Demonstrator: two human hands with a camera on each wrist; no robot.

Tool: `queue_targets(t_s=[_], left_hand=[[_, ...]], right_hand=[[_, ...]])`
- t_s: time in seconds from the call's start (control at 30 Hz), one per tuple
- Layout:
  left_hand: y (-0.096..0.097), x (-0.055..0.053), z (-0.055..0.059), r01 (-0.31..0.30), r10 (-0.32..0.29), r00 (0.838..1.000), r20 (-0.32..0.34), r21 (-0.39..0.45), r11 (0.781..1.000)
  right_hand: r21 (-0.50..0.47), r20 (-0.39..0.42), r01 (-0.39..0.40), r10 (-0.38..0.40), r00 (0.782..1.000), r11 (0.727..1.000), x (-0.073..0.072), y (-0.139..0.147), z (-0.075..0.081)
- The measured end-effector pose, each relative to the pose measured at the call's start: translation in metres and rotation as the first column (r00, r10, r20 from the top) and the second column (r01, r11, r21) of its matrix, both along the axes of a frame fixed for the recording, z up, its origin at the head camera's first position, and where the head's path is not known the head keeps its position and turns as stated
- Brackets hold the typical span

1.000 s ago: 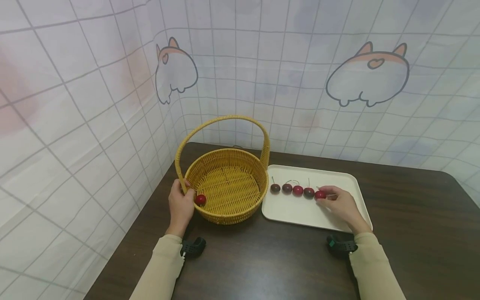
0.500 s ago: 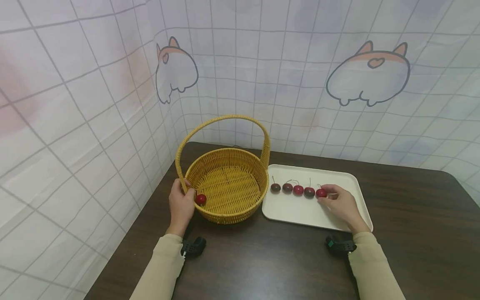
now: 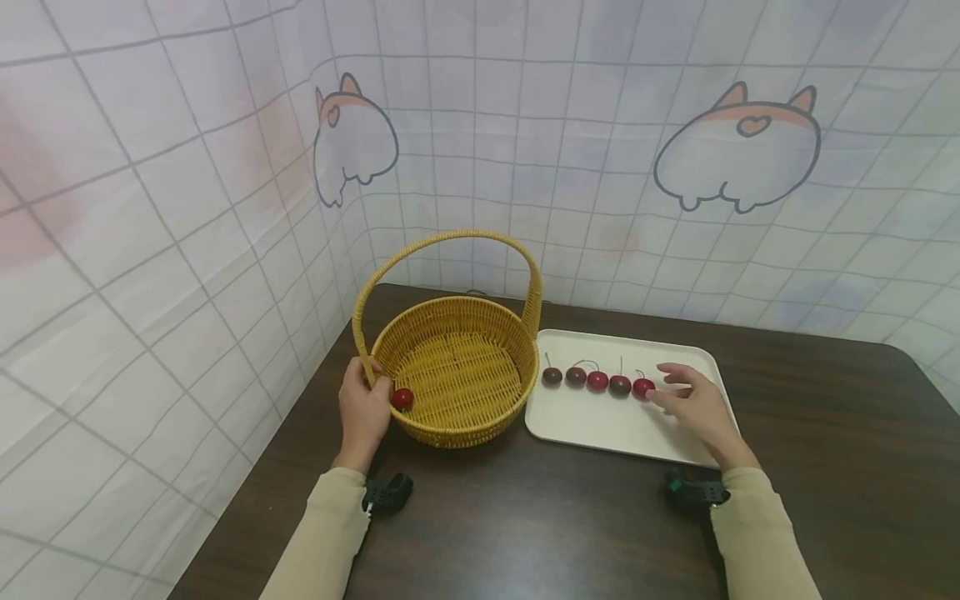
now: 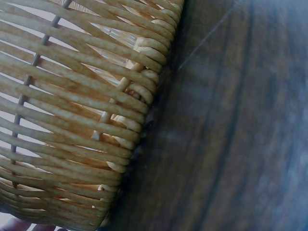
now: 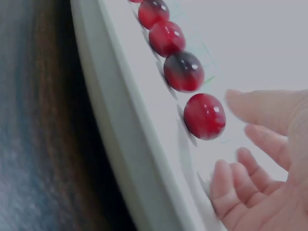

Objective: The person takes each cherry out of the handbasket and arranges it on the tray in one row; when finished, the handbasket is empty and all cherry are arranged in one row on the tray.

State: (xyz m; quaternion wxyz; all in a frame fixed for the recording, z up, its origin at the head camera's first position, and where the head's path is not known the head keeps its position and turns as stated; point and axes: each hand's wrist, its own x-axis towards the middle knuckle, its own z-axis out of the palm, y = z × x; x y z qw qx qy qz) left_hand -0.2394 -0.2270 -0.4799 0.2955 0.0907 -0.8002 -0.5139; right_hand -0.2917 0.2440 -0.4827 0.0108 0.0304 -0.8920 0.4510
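Note:
A yellow woven basket (image 3: 459, 379) with a tall arched handle stands on the table, a single red cherry (image 3: 402, 399) lying inside by its left wall. My left hand (image 3: 363, 417) grips the basket's left rim at the foot of the handle. Right of the basket, a white tray (image 3: 592, 429) bears a row of several red and dark red cherries with stems. Beside the row's right-end red cherry (image 3: 643, 388) is my right hand (image 3: 701, 408), its fingers loosely spread and holding nothing. The right wrist view shows a small gap between its fingers and this cherry (image 5: 204, 116).
The dark wooden table (image 3: 517, 517) bears everything. A patterned white cloth wall (image 3: 525, 150) closes off the back and left side. The basket's right rim sits close to the tray's left edge. Black bands (image 3: 386, 493) are on both wrists.
My right hand has let go of the red cherry at the row's right end and drawn back slightly right, fingers spreading. The left hand and basket have stayed put.

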Motion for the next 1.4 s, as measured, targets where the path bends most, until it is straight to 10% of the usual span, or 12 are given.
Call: queue_targets(t_s=[0.17,0.33,0.67,0.97,1.13,1.4], left_hand=[[0.001,0.001,0.001,0.001,-0.001,1.0,0.002,0.01,1.0],[0.0,0.003,0.001,-0.009,0.009,1.0,0.003,0.012,1.0],[-0.003,0.005,0.0,-0.021,0.021,1.0,-0.001,0.0,1.0],[0.001,0.001,0.0,-0.008,0.008,1.0,-0.004,-0.011,1.0],[0.002,0.001,0.002,-0.012,0.012,1.0,-0.003,-0.013,1.0],[0.002,0.002,0.003,-0.009,0.009,1.0,0.002,-0.011,1.0]], right_hand=[[-0.019,-0.099,0.105,-0.106,0.989,0.994,0.002,-0.007,0.008],[-0.181,-0.271,0.227,-0.27,0.924,0.957,0.006,-0.054,0.018],[-0.248,-0.463,-0.235,0.098,0.881,0.94,0.043,-0.173,0.019],[-0.202,-0.598,-0.211,0.05,0.8,0.956,0.048,-0.217,0.032],[-0.081,-0.553,-0.264,0.177,0.814,0.961,0.045,-0.236,0.037],[0.192,-0.253,-0.335,0.376,0.892,0.923,0.043,-0.259,0.056]])
